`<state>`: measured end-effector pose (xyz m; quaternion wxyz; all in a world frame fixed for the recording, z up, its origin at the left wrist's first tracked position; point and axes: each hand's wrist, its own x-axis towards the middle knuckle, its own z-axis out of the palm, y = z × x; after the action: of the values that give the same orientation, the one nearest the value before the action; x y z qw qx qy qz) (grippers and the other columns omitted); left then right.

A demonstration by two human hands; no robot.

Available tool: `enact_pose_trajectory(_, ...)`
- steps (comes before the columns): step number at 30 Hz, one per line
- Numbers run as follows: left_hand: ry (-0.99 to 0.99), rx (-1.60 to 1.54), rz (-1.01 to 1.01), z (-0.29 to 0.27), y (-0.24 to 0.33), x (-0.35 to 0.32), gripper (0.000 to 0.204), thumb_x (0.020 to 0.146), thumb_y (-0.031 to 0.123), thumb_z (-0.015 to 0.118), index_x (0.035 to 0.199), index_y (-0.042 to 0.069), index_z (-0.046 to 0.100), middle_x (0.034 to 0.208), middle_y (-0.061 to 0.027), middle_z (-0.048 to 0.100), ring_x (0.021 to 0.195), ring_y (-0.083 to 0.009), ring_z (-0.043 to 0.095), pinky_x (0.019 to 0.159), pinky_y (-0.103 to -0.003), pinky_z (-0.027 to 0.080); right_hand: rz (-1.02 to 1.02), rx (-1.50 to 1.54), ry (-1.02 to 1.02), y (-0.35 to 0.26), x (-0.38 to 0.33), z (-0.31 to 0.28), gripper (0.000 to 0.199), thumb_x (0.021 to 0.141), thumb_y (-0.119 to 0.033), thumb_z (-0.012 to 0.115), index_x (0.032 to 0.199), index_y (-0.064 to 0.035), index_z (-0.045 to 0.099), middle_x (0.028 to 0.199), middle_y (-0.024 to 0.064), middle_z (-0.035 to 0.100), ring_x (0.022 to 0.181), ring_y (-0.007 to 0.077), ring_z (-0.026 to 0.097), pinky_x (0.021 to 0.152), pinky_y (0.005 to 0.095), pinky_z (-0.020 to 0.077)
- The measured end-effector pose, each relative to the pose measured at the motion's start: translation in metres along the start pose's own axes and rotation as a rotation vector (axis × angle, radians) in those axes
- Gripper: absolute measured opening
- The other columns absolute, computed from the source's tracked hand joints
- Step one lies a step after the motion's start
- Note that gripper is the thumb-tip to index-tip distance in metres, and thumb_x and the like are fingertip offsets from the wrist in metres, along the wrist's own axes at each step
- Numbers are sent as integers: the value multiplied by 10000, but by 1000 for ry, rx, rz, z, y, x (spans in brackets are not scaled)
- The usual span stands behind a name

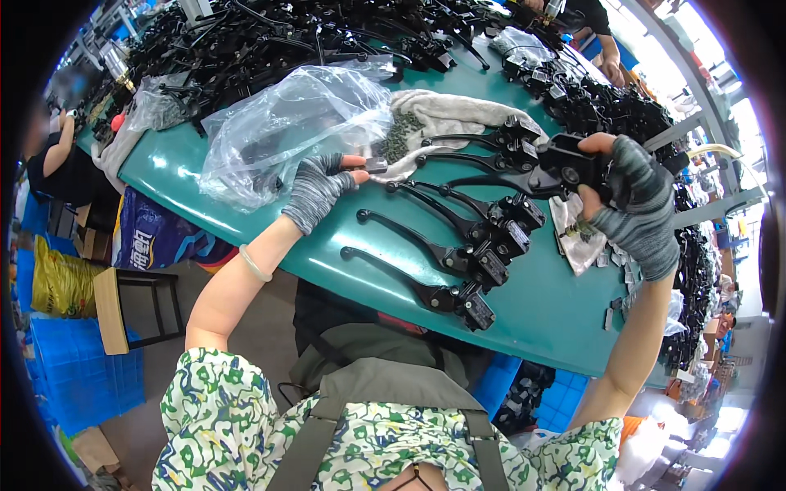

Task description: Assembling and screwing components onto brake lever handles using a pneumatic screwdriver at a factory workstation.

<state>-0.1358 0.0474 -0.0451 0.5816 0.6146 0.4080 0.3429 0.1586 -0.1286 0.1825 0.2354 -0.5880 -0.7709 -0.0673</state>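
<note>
My left hand (318,195), in a grey striped fingerless glove, pinches a small grey rectangular piece (376,165) between thumb and fingers. In a matching glove, my right hand (643,209) grips a black brake lever assembly (565,170) by its body, thumb and fingertips around the housing. The lever of that assembly points left over the table. Below it, several similar black lever assemblies (446,258) lie in a row, their blades to the left and bodies to the right. Two more (483,149) lie just beyond, partly on a pale cloth (467,108).
A clear plastic bag (299,123) lies left of the cloth, where small dark screws (403,137) are heaped. Large piles of black lever parts (246,41) cover the green table's (344,303) far side and right edge. Other people's arms (611,61) reach in at far right and far left.
</note>
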Motion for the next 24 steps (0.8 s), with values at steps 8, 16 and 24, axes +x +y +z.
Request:
enact_pose_trajectory(8,-12,504,241,-9,-24,4,224,706,62,781,916,40,708,773,-120,678,687,-187,639,693,-309,510,32,5,169,-2,-28,8,411,673,-16,726,1062,-78,612,838,5,574,617,85,470,590,220,417)
enact_pose_trajectory(16,145,642,726,-22,10,-17,273,674,164,826,891,64,694,1035,-129,649,945,-259,624,790,-343,501,-184,70,315,-17,-22,33,403,698,-71,800,1040,-85,588,818,19,587,627,103,495,594,220,421)
enact_pose_trajectory(24,-89,674,885,-14,114,-77,397,692,215,819,1030,87,656,966,-123,672,851,-259,661,731,-326,521,-397,270,408,-34,-22,69,329,747,-132,796,994,-96,581,995,149,685,712,192,656,618,289,509)
